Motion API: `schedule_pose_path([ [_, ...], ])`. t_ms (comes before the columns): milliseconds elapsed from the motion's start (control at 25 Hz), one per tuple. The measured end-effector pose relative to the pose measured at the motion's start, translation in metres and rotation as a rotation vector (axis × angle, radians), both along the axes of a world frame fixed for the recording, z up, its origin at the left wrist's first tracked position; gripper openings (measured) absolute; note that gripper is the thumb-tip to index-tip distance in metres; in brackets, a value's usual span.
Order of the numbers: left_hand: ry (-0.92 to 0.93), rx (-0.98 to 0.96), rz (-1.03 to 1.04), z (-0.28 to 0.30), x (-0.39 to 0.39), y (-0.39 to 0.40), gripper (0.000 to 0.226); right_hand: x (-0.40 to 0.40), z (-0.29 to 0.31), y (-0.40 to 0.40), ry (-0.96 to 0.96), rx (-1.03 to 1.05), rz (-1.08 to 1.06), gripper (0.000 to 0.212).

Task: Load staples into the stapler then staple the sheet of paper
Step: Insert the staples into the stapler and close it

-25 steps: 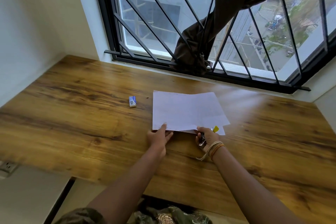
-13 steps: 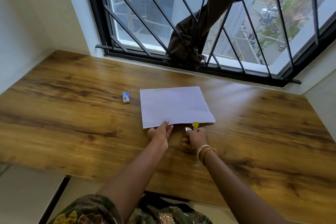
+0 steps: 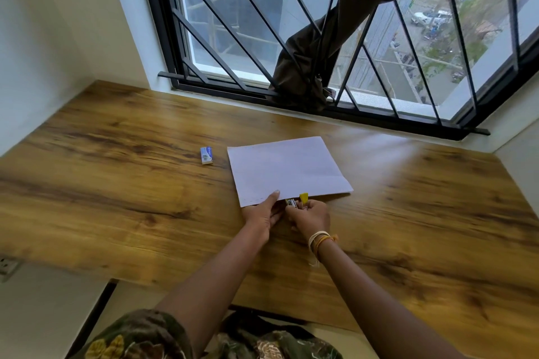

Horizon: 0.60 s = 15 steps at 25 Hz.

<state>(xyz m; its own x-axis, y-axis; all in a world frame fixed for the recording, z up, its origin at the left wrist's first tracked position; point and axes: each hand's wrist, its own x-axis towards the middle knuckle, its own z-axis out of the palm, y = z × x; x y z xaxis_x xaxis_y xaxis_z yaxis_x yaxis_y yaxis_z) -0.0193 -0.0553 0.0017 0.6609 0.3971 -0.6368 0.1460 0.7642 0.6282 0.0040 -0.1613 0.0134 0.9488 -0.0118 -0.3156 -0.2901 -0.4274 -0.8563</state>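
A white sheet of paper [image 3: 287, 169] lies flat on the wooden desk [image 3: 116, 183]. My left hand [image 3: 264, 214] rests at the paper's near edge, its forefinger pressing down on the sheet. My right hand [image 3: 310, 217] is closed around a small yellow and metal stapler [image 3: 297, 201], which touches the paper's near edge just right of my left hand. Most of the stapler is hidden in my fist. A small blue and white staple box [image 3: 206, 155] lies on the desk to the left of the paper.
A barred window [image 3: 291, 38] runs along the far side of the desk, with a dark curtain [image 3: 315, 67] bunched through the bars. White walls close in the desk on the left and right. A wall socket [image 3: 5, 265] sits below the desk's left edge.
My right hand and the stapler have moved left along the paper's near edge, closer to my left hand. The sheets now lie squared up. The camera view has shifted.
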Motion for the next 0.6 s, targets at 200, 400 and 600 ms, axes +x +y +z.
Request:
schedule_pose_path([
  [200,0.075,0.018,-0.092,-0.0017,0.0025,-0.0001,0.032,0.0005,0.0036,0.0064,-0.123,-0.167,0.153,0.026],
  [400,0.106,0.044,-0.095,-0.0006,0.0051,-0.0020,0.035,0.0031,0.0032,0.0046,-0.267,-0.288,0.260,0.024],
  [600,0.112,0.054,-0.096,0.0003,0.0041,-0.0014,0.024,0.0042,0.0012,0.0073,-0.327,-0.352,0.341,0.026],
])
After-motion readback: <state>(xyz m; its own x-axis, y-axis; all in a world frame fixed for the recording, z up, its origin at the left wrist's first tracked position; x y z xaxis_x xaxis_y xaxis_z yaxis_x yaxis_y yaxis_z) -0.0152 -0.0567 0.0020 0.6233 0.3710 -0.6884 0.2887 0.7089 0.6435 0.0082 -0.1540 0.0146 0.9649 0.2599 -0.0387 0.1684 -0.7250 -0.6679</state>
